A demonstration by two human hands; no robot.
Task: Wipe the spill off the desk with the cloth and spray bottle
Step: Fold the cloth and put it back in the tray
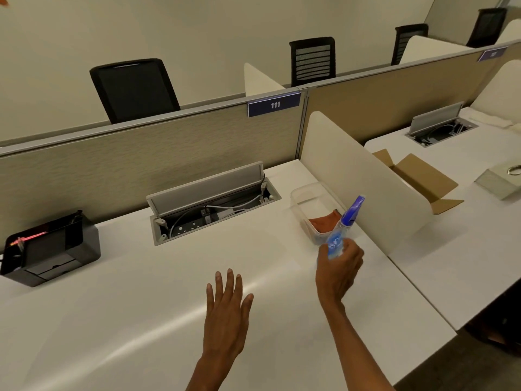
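A clear spray bottle [342,231] with a blue nozzle and blue label is tilted in my right hand [339,270], which grips its body above the white desk [141,320]. Just behind the bottle, an orange cloth [324,222] lies inside a clear plastic container [306,197] at the desk's right side. My left hand [227,309] hovers flat over the middle of the desk, fingers spread, holding nothing. No spill is plainly visible on the glossy surface.
An open cable box [211,210] with a raised lid is set into the desk's back. A black device [50,249] sits at the far left. A white divider [363,176] borders the right side; beyond it lies an open cardboard box [420,179].
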